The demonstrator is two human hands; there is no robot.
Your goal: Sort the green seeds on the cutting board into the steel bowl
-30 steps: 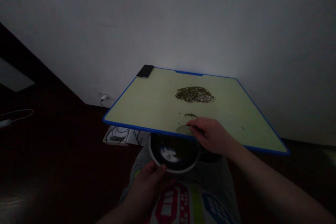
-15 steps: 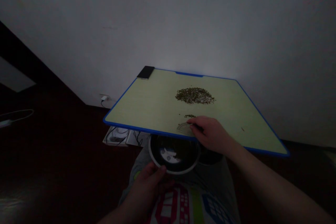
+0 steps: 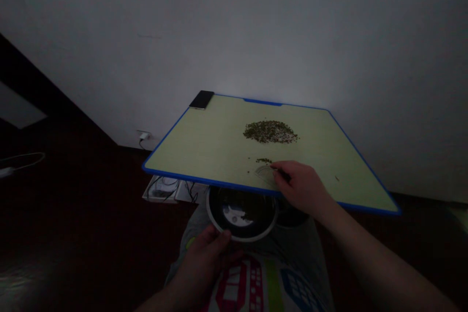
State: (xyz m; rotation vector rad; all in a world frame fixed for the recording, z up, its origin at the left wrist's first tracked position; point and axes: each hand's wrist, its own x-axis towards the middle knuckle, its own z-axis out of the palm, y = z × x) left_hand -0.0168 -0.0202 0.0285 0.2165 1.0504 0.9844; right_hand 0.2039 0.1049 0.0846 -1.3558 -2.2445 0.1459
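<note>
My left hand (image 3: 208, 256) is closed on the near rim of a dark round bowl (image 3: 242, 240) in my lap, just below the board's front edge. Some greenish grains lie inside the bowl. Above the board's near edge, my right hand (image 3: 298, 183) pinches a clear protractor (image 3: 263, 172), which lies against the board's surface. Right beyond its curved side is a small cluster of green beans (image 3: 263, 160), with a few strays to the left. Farther back lies a larger pile of small green beans mixed with paler grains (image 3: 270, 131).
The pale board (image 3: 204, 141) has a blue rim and stands against a white wall. A black phone (image 3: 202, 99) rests at its far left corner. Another dark bowl (image 3: 292, 218) sits partly hidden under my right hand. A white box with cables (image 3: 161, 189) is on the floor.
My right hand has shifted the protractor a little to the right along the board. My left hand and the bowl look the same.
</note>
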